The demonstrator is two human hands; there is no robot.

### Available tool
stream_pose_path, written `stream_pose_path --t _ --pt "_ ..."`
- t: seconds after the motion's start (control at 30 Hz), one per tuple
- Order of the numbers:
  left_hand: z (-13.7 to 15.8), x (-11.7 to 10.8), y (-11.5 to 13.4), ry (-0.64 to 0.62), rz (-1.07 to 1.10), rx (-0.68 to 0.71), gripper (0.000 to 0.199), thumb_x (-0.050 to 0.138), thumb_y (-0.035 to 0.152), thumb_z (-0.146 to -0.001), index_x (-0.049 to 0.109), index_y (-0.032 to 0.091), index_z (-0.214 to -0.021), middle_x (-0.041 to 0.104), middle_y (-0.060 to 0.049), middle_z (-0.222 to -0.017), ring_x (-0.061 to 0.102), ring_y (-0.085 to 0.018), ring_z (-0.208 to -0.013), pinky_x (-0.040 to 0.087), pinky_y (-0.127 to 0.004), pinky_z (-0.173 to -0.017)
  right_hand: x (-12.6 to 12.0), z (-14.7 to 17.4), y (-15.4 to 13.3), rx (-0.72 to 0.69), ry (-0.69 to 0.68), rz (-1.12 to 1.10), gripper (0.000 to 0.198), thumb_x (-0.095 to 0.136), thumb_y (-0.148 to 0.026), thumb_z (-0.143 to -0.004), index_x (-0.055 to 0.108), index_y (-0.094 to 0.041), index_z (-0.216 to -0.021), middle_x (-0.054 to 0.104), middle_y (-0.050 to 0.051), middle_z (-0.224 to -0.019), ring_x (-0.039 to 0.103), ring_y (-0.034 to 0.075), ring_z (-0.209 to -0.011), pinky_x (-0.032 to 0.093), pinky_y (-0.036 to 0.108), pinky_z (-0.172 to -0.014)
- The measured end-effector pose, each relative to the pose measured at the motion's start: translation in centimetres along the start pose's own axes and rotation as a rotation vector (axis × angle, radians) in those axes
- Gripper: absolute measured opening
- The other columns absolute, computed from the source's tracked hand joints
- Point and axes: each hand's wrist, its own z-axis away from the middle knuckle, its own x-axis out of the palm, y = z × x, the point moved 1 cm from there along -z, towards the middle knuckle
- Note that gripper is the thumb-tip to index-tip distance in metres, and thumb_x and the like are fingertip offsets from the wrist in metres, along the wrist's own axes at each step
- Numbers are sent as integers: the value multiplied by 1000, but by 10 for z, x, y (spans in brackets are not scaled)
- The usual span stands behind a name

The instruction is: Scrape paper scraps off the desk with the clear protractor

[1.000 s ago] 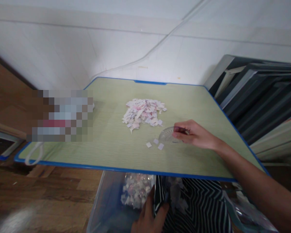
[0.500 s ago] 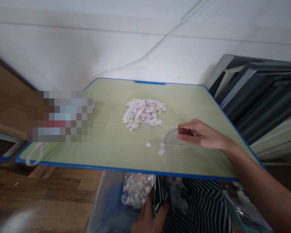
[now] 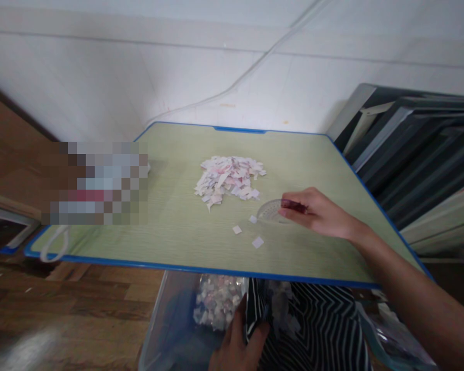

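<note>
A heap of small paper scraps (image 3: 229, 180) lies in the middle of the green table (image 3: 170, 232). My right hand (image 3: 317, 212) rests on the table right of the heap, its fingers pinching a clear plastic protractor (image 3: 269, 211) flat on the surface. Three loose scraps (image 3: 257, 242) lie just left of and below the protractor. Below the table's near edge, my left hand (image 3: 237, 348) grips the opening of a clear plastic bag (image 3: 216, 304) holding more scraps, next to striped cloth on my lap.
The table has a blue rim (image 3: 201, 269). A blurred-out patch (image 3: 96, 183) covers its left side, with a white cord (image 3: 54, 246) hanging over the corner. Dark frames (image 3: 421, 154) lean at the right. A clear bin (image 3: 166, 330) sits below on the wooden floor.
My right hand slid the protractor right, then back left toward the loose scraps; one scrap was pushed nearer the table's front. My left hand stayed on the bag.
</note>
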Motion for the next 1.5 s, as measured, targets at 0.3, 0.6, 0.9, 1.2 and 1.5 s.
stream_pose_path --t 0.3,0.6,0.9,1.2,1.5 --pt "-1 4 -1 7 23 21 65 35 1 -77 47 39 -128 23 -2 -152 48 -27 -124 51 -37 -88 -3 4 -4 -162 -110 -153 30 51 -27 -85 43 -16 -58 35 -6 -49 32 4 -44 23 18 -42" --pt "0 2 1 17 -12 21 65 38 2 -75 48 40 -127 24 -2 -152 48 -26 -124 51 -35 -88 -14 8 0 -125 -177 -72 31 51 -25 -84 41 -16 -56 32 -7 -47 30 3 -43 22 18 -41" --pt "-2 7 -4 19 -8 30 71 39 0 -71 46 41 -128 24 0 -153 49 -25 -123 51 -34 -88 -11 3 1 -39 -94 -149 32 49 -34 -87 43 -16 -60 33 -6 -52 30 5 -47 23 20 -44" --pt "-2 9 -5 42 -26 44 65 39 4 -75 45 41 -129 26 -1 -152 49 -24 -123 51 -32 -87 -20 7 9 65 -441 -180 32 51 -36 -84 49 -14 -61 40 -4 -54 39 6 -53 29 20 -49" --pt "-2 12 -7 45 -18 43 73 40 0 -68 44 40 -130 25 -1 -152 46 -24 -126 49 -31 -90 -18 13 15 92 -676 -221 38 57 -41 -79 49 -13 -54 38 -5 -49 36 6 -49 25 20 -47"
